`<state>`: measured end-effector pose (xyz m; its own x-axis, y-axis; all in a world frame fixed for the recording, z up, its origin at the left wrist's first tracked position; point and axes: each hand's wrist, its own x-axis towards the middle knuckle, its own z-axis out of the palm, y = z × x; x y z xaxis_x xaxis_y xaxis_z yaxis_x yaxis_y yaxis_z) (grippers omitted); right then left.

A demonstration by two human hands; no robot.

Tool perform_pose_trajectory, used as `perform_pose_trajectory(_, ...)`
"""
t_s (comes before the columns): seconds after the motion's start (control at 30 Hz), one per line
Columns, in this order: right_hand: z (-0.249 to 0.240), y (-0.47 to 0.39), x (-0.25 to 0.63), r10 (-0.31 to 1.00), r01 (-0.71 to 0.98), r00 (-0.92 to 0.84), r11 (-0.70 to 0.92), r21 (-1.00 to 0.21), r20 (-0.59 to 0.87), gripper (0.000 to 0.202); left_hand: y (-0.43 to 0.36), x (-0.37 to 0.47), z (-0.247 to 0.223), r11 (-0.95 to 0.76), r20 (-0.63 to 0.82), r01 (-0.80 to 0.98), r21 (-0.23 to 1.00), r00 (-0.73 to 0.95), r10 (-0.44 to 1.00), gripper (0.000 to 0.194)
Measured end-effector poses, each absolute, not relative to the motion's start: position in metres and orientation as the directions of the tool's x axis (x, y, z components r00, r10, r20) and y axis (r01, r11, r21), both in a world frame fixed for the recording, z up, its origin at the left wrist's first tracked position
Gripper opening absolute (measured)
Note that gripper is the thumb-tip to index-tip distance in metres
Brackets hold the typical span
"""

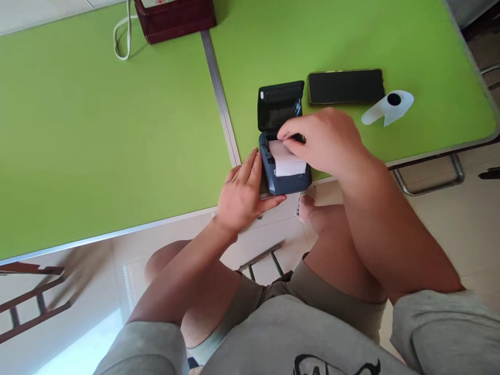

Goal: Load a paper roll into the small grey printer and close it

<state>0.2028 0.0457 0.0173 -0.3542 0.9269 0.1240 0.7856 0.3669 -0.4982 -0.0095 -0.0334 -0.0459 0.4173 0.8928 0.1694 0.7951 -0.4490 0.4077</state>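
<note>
Paper in a flat white strip (pixel 289 162) is pinched near its far end by the right hand (pixel 330 138), whose thumb and forefinger are drawn narrowly together. The strip is laid across the top of a small dark blue-grey plastic device (pixel 287 185), which is set at the near edge of a smooth green worktop (pixel 117 140) with its hinged black lid (pixel 278 117) raised. The device is braced by the left hand (pixel 239 198), held wide, with straight fingers laid along the left side and the thumb stretched along the near side. Beyond the right hand, a black rectangular smartphone (pixel 346 87) is placed near the lid, with a white roll with a dark core (pixel 385 110) just beside it. Farther off, a glossy dark red box (pixel 175 22) and a looped white cord (pixel 129 36) are seen.
</note>
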Motion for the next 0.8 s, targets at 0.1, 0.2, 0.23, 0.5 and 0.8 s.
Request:
perform_pose_trajectory(0.1, 0.013, 0.052, 0.206, 0.892, 0.789, -0.449, 0.423, -0.446, 0.052, 0.013, -0.034, -0.009, -0.045, -0.459, 0.174, 0.794, 0.399, 0.426, 0.888, 0.108)
perform_pose_trajectory(0.2, 0.012, 0.057, 0.207, 0.881, 0.811, -0.473, 0.432, -0.395, -0.007, 0.031, -0.034, -0.010, -0.045, -0.474, 0.186, 0.785, 0.398, 0.437, 0.880, 0.107)
perform_pose_trajectory(0.23, 0.014, 0.058, 0.206, 0.881, 0.817, -0.471, 0.421, -0.393, -0.035, 0.036, -0.033, -0.010, -0.045, -0.473, 0.185, 0.784, 0.401, 0.436, 0.880, 0.107)
perform_pose_trajectory(0.5, 0.030, 0.056, 0.214, 0.872, 0.630, -0.482, 0.276, -0.726, -0.087, 0.038, -0.032, -0.011, -0.047, -0.464, 0.199, 0.778, 0.424, 0.420, 0.886, 0.107)
perform_pose_trajectory(0.8, -0.028, 0.072, 0.247, 0.995, 0.082, -0.011, -0.095, -0.992, -0.096, 0.048, -0.030, -0.012, -0.046, -0.469, 0.219, 0.778, 0.417, 0.415, 0.883, 0.109)
